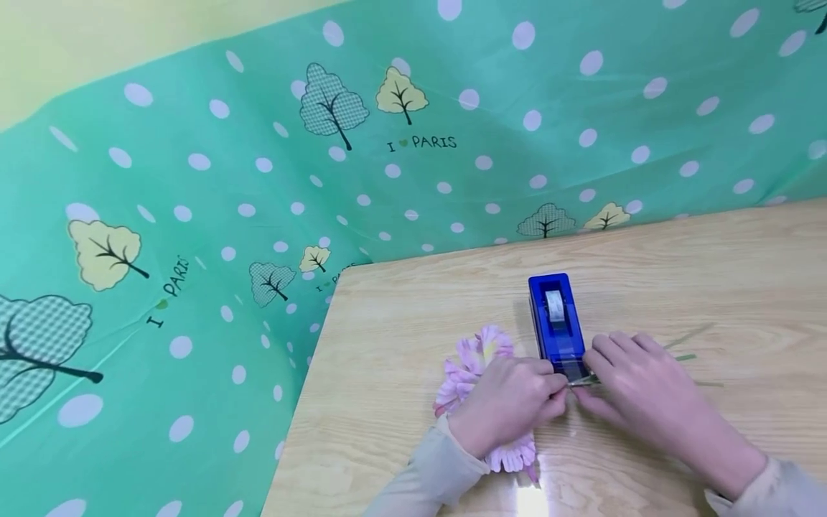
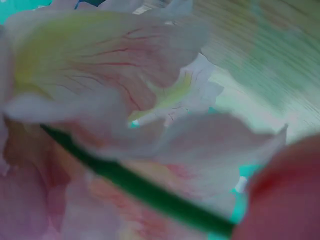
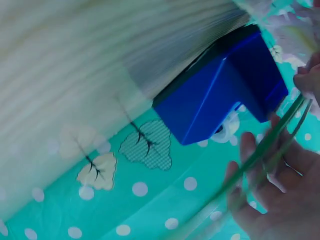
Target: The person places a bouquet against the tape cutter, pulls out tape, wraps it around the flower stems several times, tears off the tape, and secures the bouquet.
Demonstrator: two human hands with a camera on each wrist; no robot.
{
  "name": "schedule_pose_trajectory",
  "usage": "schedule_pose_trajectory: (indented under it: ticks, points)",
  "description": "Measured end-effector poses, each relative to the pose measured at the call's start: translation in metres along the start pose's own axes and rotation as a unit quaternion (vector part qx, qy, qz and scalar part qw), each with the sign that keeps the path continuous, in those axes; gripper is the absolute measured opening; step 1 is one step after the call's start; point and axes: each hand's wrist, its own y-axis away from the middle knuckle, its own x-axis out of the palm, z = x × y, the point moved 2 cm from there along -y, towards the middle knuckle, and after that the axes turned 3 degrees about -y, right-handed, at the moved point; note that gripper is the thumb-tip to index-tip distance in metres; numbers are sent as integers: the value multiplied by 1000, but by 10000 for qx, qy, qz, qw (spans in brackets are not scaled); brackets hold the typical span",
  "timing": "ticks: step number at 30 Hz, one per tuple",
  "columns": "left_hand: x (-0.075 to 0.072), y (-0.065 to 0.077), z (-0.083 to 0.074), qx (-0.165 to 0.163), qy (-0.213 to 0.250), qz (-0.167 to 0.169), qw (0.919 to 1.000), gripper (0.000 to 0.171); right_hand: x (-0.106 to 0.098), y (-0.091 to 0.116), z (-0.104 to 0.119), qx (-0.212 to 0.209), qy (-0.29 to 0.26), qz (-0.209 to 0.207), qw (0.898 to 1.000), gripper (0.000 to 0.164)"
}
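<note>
In the head view my left hand [image 1: 517,398] grips the stems of pink-and-white artificial flowers [image 1: 465,370] just below the blooms. Close up in the left wrist view, petals [image 2: 105,60] and a green stem [image 2: 150,195] run toward a blurred finger. My right hand [image 1: 639,388] meets the left at the front end of a blue tape dispenser [image 1: 555,319], its thumb and fingers about the stems [image 1: 685,357], which stick out to the right. In the right wrist view, its fingers [image 3: 250,170] curl loosely behind the green stems [image 3: 265,142]. Between the fingertips the contact is partly hidden.
A roll of clear tape [image 1: 554,306] sits in the dispenser, which stands on the wood-grain table [image 1: 388,345]. Behind and to the left hangs a green dotted cloth [image 1: 213,187] printed with trees. More petals [image 1: 512,454] lie below the left wrist.
</note>
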Motion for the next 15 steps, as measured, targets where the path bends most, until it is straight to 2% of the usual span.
schedule_pose_trajectory:
  ticks: [2, 5, 7, 9, 12, 15]
  points:
    - [0, 1, 1, -8, -10, -67, 10000, 15, 2, 1, 0, 91, -130, 236, 9996, 66]
    - [1, 2, 0, 11, -24, -55, 10000, 15, 4, 3, -1, 331, -467, 627, 9964, 39]
    - [1, 2, -1, 32, -11, 18, 10000, 15, 5, 5, -2, 634, -924, 938, 9893, 23]
    - [2, 2, -1, 40, -17, 96, 9999, 15, 6, 6, -5, 960, -1427, 1246, 9772, 22]
    - [3, 2, -2, 49, -10, 193, 9998, 16, 7, 7, -9, 1403, -2177, 1719, 9504, 23]
    - [2, 2, -3, 52, -56, 249, 9997, 16, 7, 7, -13, 1598, -2767, 2148, 9229, 21]
